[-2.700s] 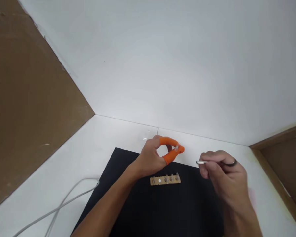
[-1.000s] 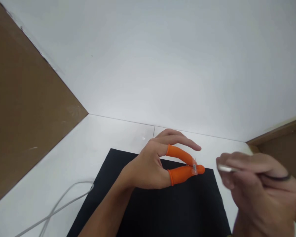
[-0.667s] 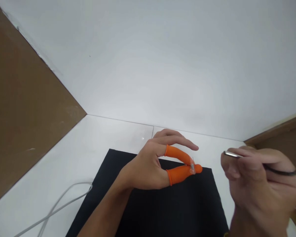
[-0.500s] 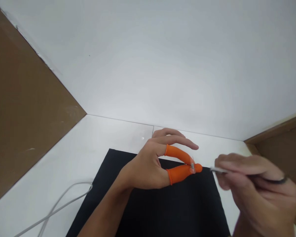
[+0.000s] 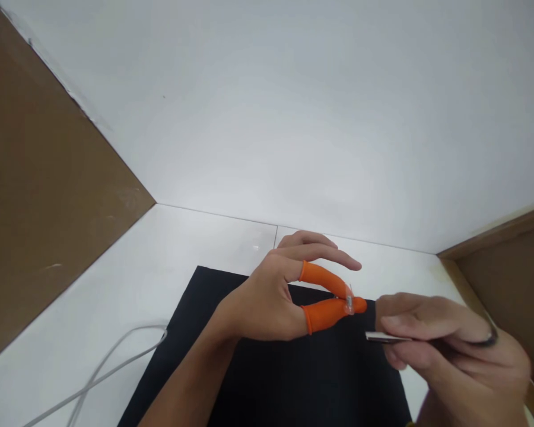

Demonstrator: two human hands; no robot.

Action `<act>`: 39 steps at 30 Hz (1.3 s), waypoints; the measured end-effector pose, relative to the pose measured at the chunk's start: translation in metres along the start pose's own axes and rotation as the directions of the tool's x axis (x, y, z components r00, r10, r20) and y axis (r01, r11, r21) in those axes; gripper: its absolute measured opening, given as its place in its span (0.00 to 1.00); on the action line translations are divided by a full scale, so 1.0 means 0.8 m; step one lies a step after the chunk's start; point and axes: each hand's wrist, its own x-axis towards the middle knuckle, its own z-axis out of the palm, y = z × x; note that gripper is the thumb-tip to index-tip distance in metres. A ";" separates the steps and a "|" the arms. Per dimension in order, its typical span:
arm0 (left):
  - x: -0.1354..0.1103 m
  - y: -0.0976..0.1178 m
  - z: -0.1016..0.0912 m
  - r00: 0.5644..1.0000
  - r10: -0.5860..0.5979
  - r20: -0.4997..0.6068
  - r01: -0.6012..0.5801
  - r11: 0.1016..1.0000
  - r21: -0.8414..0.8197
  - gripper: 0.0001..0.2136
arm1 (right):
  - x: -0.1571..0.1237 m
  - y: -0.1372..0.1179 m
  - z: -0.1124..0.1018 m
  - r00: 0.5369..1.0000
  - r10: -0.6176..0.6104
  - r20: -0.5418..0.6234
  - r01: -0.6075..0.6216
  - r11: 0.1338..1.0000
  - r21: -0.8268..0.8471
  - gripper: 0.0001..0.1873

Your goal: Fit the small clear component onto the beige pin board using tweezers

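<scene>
My left hand [image 5: 271, 299] wears orange finger cots [image 5: 323, 315] on its thumb and index finger, which are pinched together. Between their tips is a small clear piece with a silvery part [image 5: 349, 300], and a thin wire-like end points up from it. The other fingers of that hand stretch out above. To the right, my right hand [image 5: 458, 347] is closed around a slim metal tool with a flat silver tip [image 5: 385, 337]; its kind is mostly hidden by the fingers. The tool's tip points left, below and apart from the clear piece. A dark curved part shows behind the fingers.
Under the hands lies a black mat [image 5: 311, 379] on a white surface [image 5: 191, 240]. A pale cable [image 5: 93, 382] loops at the left, touching the mat's edge. A white wall [image 5: 293, 118] rises behind, with brown panels [image 5: 48, 196] at the sides.
My right hand has moved left and down with the metal tool, so its tip is now lower than the clear piece. My left hand has hardly moved.
</scene>
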 end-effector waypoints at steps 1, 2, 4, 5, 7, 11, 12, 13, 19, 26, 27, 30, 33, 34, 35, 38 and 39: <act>0.000 0.000 0.000 1.000 0.003 -0.001 -0.003 1.000 0.002 0.04 | -0.001 0.000 0.000 1.000 0.000 0.018 0.000 1.000 0.002 0.05; -0.001 0.001 -0.001 1.000 0.005 -0.002 -0.005 1.000 0.003 0.04 | -0.001 0.000 0.000 1.000 -0.015 -0.004 0.015 1.000 0.003 0.05; -0.003 0.001 -0.002 1.000 0.007 -0.003 -0.007 1.000 0.001 0.04 | 0.003 0.004 0.005 0.988 -0.058 -0.143 0.059 0.998 0.003 0.02; -0.005 0.002 -0.002 1.000 0.007 -0.002 -0.007 1.000 -0.001 0.05 | 0.006 0.007 0.008 0.973 -0.077 -0.217 0.080 0.997 0.004 0.01; -0.008 0.002 -0.003 1.000 -0.001 -0.002 0.001 1.000 -0.004 0.05 | 0.010 0.009 0.012 0.944 -0.088 -0.318 0.093 0.996 0.000 0.01; -0.004 0.003 -0.002 1.000 -0.016 -0.006 0.016 1.000 -0.003 0.05 | 0.009 0.002 0.008 0.992 -0.034 -0.121 0.034 0.999 -0.002 0.03; -0.002 0.003 -0.001 1.000 -0.014 -0.004 0.014 1.000 -0.004 0.05 | 0.008 -0.001 0.006 0.999 -0.025 -0.045 0.024 1.000 -0.005 0.04; 0.000 0.004 -0.001 1.000 -0.010 0.000 0.010 1.000 -0.006 0.04 | 0.007 -0.003 0.006 1.000 -0.026 0.007 0.026 1.000 -0.004 0.06; -0.005 0.012 -0.002 1.000 -0.018 0.021 0.018 1.000 -0.013 0.06 | 0.014 0.002 0.021 0.960 -0.054 -0.275 0.057 0.998 0.003 0.02; 0.000 0.014 -0.006 1.000 0.000 0.015 0.000 1.000 -0.018 0.06 | 0.011 -0.006 0.003 0.997 -0.002 0.080 -0.006 0.994 0.105 0.06; 0.001 0.014 -0.006 1.000 0.001 0.015 -0.001 1.000 -0.020 0.06 | 0.011 -0.007 0.002 0.996 -0.009 0.084 0.000 0.995 0.098 0.06; -0.001 0.013 -0.005 1.000 0.004 0.012 -0.003 1.000 -0.019 0.06 | 0.015 -0.005 0.008 0.992 -0.018 -0.122 0.032 0.993 0.111 0.02; -0.006 0.013 -0.005 1.000 0.009 0.018 -0.008 1.000 -0.016 0.06 | 0.015 -0.003 0.013 0.966 -0.010 -0.259 0.040 0.993 0.110 0.02; -0.007 0.014 -0.006 1.000 0.004 0.020 -0.004 1.000 -0.012 0.06 | 0.015 -0.003 0.012 0.978 -0.009 -0.209 0.032 0.994 0.107 0.02; -0.007 0.014 -0.006 1.000 0.001 0.020 -0.001 1.000 -0.010 0.06 | 0.013 -0.003 0.011 0.992 -0.008 -0.125 0.021 0.995 0.102 0.02; -0.006 0.014 -0.007 1.000 0.007 0.016 -0.007 1.000 -0.013 0.06 | 0.011 -0.004 0.007 0.997 -0.016 0.072 0.007 0.993 0.118 0.06; -0.006 0.014 -0.007 1.000 0.011 0.015 -0.011 1.000 -0.015 0.06 | 0.011 -0.003 0.007 0.998 -0.027 0.060 0.019 0.992 0.127 0.06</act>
